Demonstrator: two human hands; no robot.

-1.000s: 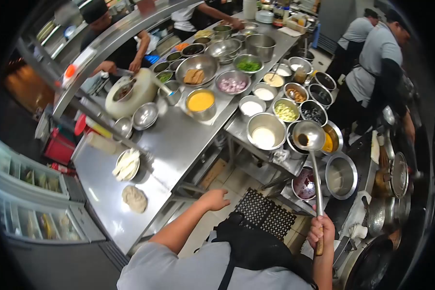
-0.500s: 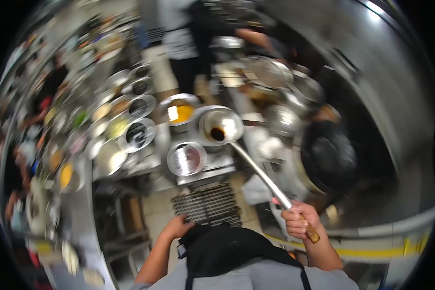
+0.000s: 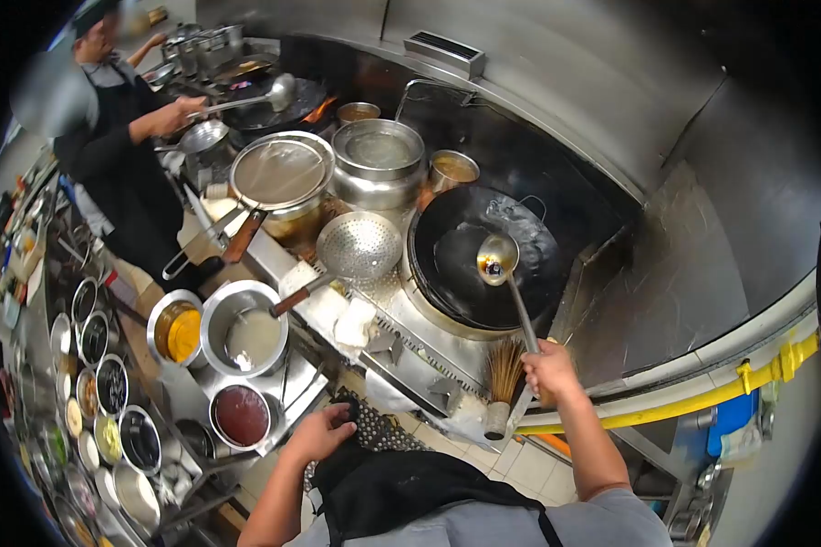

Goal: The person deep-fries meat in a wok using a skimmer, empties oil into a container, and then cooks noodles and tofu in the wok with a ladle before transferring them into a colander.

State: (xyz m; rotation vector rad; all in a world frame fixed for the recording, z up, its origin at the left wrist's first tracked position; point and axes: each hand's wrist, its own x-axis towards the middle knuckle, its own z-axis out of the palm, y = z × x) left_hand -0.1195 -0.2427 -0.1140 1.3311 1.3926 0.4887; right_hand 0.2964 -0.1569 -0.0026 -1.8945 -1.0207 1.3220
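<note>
My right hand [image 3: 549, 369] is closed round the handle of a long metal ladle [image 3: 518, 305]. The ladle's bowl holds a little dark liquid and hangs over a black wok [image 3: 456, 260], whose inside looks wet and shiny. My left hand [image 3: 324, 433] is low in front of my body, beside the black apron [image 3: 410, 488], its fingers loosely apart and nothing visible in it. A bamboo wok brush [image 3: 502, 378] stands at the stove's front edge, just left of my right hand.
A perforated skimmer [image 3: 359, 246], a fine strainer [image 3: 281, 170] and a steel pot [image 3: 379, 150] stand left of the wok. Pots of orange [image 3: 183, 337], pale [image 3: 251, 339] and dark red liquid [image 3: 241, 416] are at lower left. A co-worker [image 3: 119, 137] holds another ladle over a flaming wok.
My view has swung right towards the stove. The ladle, with dark liquid in it, has gone from above the pots to over the wok. My left hand stays low by my body.
</note>
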